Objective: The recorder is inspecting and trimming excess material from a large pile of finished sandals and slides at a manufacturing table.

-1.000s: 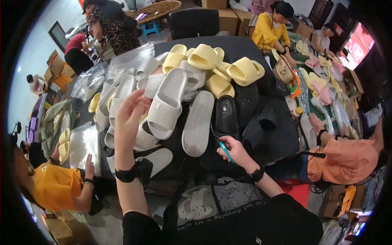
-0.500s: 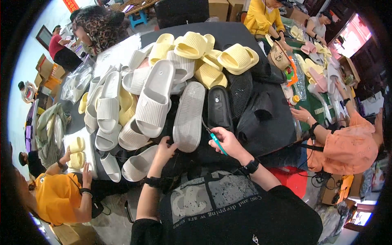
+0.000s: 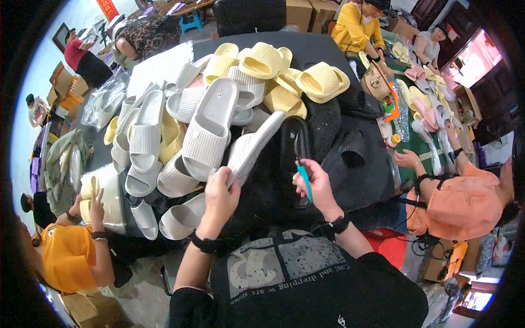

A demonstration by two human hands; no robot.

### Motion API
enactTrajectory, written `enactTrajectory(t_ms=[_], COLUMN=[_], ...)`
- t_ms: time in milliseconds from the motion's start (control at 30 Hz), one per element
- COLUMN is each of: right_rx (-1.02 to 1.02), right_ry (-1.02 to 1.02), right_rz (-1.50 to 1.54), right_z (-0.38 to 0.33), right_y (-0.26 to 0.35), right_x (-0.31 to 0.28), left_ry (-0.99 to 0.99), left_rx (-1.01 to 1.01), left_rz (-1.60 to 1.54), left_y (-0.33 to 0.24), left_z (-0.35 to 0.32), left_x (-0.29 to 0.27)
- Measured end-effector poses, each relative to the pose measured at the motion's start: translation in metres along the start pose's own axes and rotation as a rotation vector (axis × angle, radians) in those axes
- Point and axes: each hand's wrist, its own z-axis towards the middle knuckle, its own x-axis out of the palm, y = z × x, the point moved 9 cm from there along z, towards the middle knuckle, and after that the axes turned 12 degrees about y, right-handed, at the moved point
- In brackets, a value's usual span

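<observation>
My left hand is closed round the heel end of a light grey slide slipper, tilted up on its edge. In my right hand is a slim teal-handled tool, its dark thin tip pointing away from me. I cannot make out its exact kind. That tip lies over a black slipper on the dark table. Beside the held slipper, a large grey ribbed slide leans on the pile. Yellow slides lie farther back.
More grey slides crowd the left of the table. Black slippers lie to the right. Co-workers sit at both sides; one in orange handles shoes on a green surface. A red stool stands at lower right.
My left hand has gripped the grey slipper, which lay sole up, and turned it onto its edge. My right hand with the tool has moved slightly right, and the tool now points more upright.
</observation>
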Motion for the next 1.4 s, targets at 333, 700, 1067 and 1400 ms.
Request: enactTrajectory(t_ms=[333,700,1067,1400], right_rx=[0.051,0.010,0.080,0.084], right_ry=[0.019,0.216,0.134,0.086], right_rz=[-0.065,-0.180,-0.137,-0.122], right_z=[0.012,0.027,0.004,-0.006], right_y=[-0.005,-0.010,-0.013,-0.006], right_x=[0.011,0.050,0.025,0.016], left_ry=[0.341,0.357,0.452,0.244], left_rx=[0.496,0.419,0.425,0.477], left_rz=[0.411,0.434,0.601,0.635], left_y=[-0.035,-0.029,-0.048,-0.069], left_z=[-0.044,-0.003,0.029,0.083], left_x=[0.050,0.042,0.051,-0.013])
